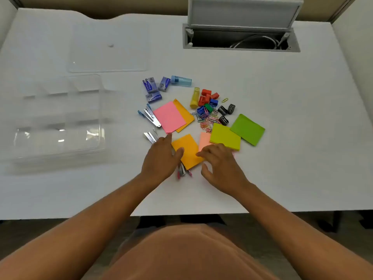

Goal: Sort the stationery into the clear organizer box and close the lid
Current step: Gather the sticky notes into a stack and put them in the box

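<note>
Left of the near orange sticky pad (188, 151) we see the clear organizer box (58, 122), lid (107, 49) off behind it. Our left hand (161, 156) lies flat, thumb on the pad; right hand (220, 164), fingers loosely bent, touches its right edge.

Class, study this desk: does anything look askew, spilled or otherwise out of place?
Yes. Coloured paper clips lie spilled in a loose tangle among the sharpeners. The sticky-note pads overlap crookedly, the pink pad lying tilted over an orange one. The cable hatch stands open.
</note>
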Available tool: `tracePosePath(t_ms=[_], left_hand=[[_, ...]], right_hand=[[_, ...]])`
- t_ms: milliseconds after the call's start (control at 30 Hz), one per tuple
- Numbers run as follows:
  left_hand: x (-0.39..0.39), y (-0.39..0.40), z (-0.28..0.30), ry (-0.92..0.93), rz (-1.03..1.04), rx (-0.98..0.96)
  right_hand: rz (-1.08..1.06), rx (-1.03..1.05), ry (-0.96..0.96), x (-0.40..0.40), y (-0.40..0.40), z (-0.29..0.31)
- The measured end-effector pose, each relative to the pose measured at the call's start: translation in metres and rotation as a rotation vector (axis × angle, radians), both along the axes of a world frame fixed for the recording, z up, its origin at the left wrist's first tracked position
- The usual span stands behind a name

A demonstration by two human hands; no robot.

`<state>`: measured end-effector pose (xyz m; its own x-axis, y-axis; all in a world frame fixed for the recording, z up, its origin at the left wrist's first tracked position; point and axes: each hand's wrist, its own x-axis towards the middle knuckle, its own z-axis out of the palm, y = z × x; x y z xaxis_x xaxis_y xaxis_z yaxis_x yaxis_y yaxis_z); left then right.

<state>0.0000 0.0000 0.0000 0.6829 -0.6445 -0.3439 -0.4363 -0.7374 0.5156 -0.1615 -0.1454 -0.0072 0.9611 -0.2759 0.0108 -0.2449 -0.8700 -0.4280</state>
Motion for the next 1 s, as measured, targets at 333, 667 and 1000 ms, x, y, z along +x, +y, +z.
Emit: tracePosePath(t_ms=[333, 667, 1000], left_hand=[[0.000, -0.026, 0.007, 0.106, 0.393, -0.157], [0.025, -0.025, 0.039, 0.684, 0.621, -0.655], [0.002, -0.058, 0.037, 0.986, 0.695, -0.575]], right_hand=[[0.182, 0.068, -0.048, 0.003, -0.021, -0.010], [-0.210, 0.619, -0.083, 0.030, -0.077, 0.015], [-0.386, 1.279, 0.054, 0.073, -0.086, 0.040]])
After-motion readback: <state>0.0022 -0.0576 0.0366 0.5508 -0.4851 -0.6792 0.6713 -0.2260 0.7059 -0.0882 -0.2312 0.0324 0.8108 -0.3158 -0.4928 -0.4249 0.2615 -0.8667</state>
